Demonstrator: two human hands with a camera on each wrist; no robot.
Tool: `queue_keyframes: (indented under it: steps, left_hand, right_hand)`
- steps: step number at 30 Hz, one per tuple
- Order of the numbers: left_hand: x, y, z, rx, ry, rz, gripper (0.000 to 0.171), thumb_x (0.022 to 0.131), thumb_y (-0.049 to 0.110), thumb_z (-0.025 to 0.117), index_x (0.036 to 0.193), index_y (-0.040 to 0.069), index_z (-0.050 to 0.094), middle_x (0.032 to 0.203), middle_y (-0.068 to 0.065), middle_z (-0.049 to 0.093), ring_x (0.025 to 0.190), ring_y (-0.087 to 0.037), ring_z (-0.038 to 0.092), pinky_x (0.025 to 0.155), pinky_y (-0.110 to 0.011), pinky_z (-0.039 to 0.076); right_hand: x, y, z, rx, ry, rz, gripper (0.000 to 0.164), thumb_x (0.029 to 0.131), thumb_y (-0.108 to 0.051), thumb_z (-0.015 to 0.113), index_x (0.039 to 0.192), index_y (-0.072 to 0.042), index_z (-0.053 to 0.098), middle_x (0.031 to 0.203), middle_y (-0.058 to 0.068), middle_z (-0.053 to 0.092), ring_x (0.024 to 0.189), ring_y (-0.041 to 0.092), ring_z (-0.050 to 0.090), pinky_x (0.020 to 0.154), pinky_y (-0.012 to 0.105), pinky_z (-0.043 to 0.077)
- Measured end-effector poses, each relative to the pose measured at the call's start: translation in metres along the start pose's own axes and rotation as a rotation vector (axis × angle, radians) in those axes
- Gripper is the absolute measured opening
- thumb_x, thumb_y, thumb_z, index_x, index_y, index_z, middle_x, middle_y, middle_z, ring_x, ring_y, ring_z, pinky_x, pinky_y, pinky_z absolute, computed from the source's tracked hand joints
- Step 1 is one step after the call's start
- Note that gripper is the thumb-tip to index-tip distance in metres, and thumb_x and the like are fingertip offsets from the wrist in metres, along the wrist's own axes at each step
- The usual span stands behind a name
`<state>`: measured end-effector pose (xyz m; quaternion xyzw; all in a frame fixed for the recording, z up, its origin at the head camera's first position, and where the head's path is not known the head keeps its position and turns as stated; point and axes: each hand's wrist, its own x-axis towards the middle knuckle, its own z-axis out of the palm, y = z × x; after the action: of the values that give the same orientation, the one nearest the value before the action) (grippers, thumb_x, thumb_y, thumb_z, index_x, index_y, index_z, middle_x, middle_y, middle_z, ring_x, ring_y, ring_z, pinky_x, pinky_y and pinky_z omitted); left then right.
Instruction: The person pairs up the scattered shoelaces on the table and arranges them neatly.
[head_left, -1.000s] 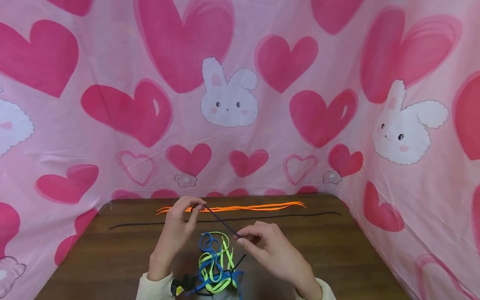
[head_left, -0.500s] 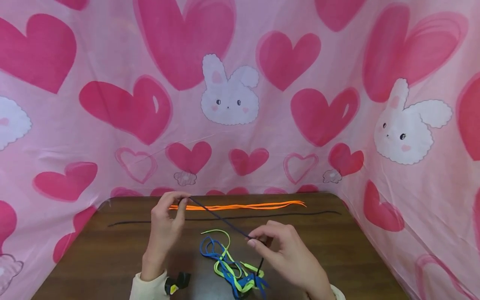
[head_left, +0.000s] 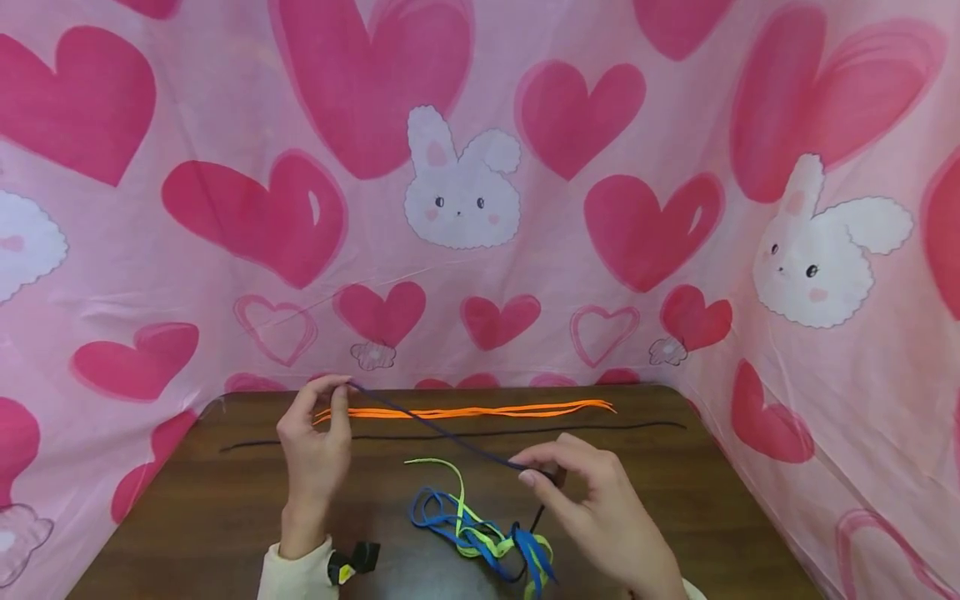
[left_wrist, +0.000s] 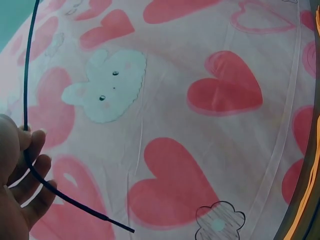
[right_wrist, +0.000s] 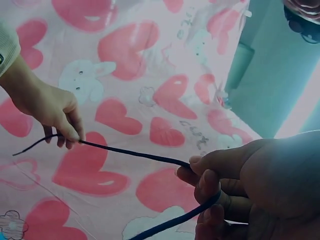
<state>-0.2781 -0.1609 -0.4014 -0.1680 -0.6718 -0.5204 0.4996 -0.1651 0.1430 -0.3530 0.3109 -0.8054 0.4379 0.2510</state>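
A dark shoelace point(head_left: 442, 432) runs taut on a slant between my two raised hands. My left hand point(head_left: 317, 433) pinches it near one end between thumb and fingers; in the left wrist view the free tip point(left_wrist: 120, 225) hangs past the fingers. My right hand point(head_left: 600, 508) pinches the same lace farther along, lower and to the right. From below the right fingers the lace drops toward a tangle of blue laces point(head_left: 442, 517) and yellow-green laces point(head_left: 459, 492) on the table. Part of that tangle lies beside the right hand.
At the back of the brown table point(head_left: 187, 500), orange laces point(head_left: 480, 412) lie stretched side by side. In front of them another dark lace point(head_left: 600, 429) lies straight. A pink heart-patterned cloth point(head_left: 540, 250) hangs behind and at the sides.
My left hand has moved left and slightly up, my right hand right, lengthening the stretch of lace between them. The blue and yellow-green tangle has shifted right and loosened.
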Motion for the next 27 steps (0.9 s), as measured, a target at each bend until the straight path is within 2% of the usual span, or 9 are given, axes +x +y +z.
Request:
queue_keyframes:
  steps: [3,10,15,20,27]
  left_hand:
    - [0.001,-0.002,-0.002,0.031,0.03,-0.029,0.015,0.09,-0.015,0.065,0.099,-0.007,0.072,0.084,-0.02,0.07,0.074,-0.001,0.056,0.063,-0.008,0.043]
    - [0.003,-0.009,-0.012,0.07,0.114,-0.061,0.013,0.09,-0.016,0.063,0.098,-0.01,0.072,0.083,-0.025,0.07,0.076,0.001,0.056,0.072,-0.016,0.042]
    - [0.008,-0.009,-0.016,0.07,0.148,-0.081,0.012,0.089,-0.016,0.063,0.097,-0.012,0.071,0.083,-0.026,0.069,0.076,0.001,0.057,0.072,-0.017,0.042]
    - [0.012,-0.011,-0.025,0.1,0.133,-0.038,0.014,0.086,-0.018,0.067,0.096,-0.011,0.074,0.083,-0.027,0.069,0.079,0.002,0.055,0.073,-0.019,0.04]
    - [0.017,-0.006,-0.042,0.154,0.063,0.048,0.02,0.081,-0.023,0.068,0.097,-0.013,0.075,0.082,-0.03,0.069,0.082,0.005,0.052,0.074,-0.015,0.039]
  right_hand:
    - [-0.001,0.001,-0.004,-0.011,0.034,-0.005,0.03,0.088,0.0,0.075,0.109,-0.022,0.074,0.086,-0.012,0.067,0.077,0.004,0.057,0.066,0.021,0.046]
    - [-0.002,0.007,-0.013,-0.018,0.057,0.031,0.031,0.088,0.002,0.075,0.109,-0.021,0.076,0.081,-0.01,0.063,0.074,0.006,0.056,0.065,0.023,0.046]
    - [-0.001,0.011,-0.025,-0.054,0.082,0.059,0.032,0.087,0.004,0.075,0.108,-0.02,0.076,0.08,-0.01,0.061,0.075,0.006,0.055,0.065,0.023,0.042]
    - [0.0,0.015,-0.039,-0.111,0.103,0.047,0.033,0.085,0.005,0.076,0.108,-0.02,0.076,0.082,-0.011,0.063,0.077,0.005,0.056,0.067,0.023,0.041]
    - [-0.004,0.017,-0.057,-0.213,0.107,0.099,0.033,0.085,0.003,0.078,0.106,-0.022,0.077,0.082,-0.013,0.064,0.074,0.004,0.056,0.067,0.021,0.042]
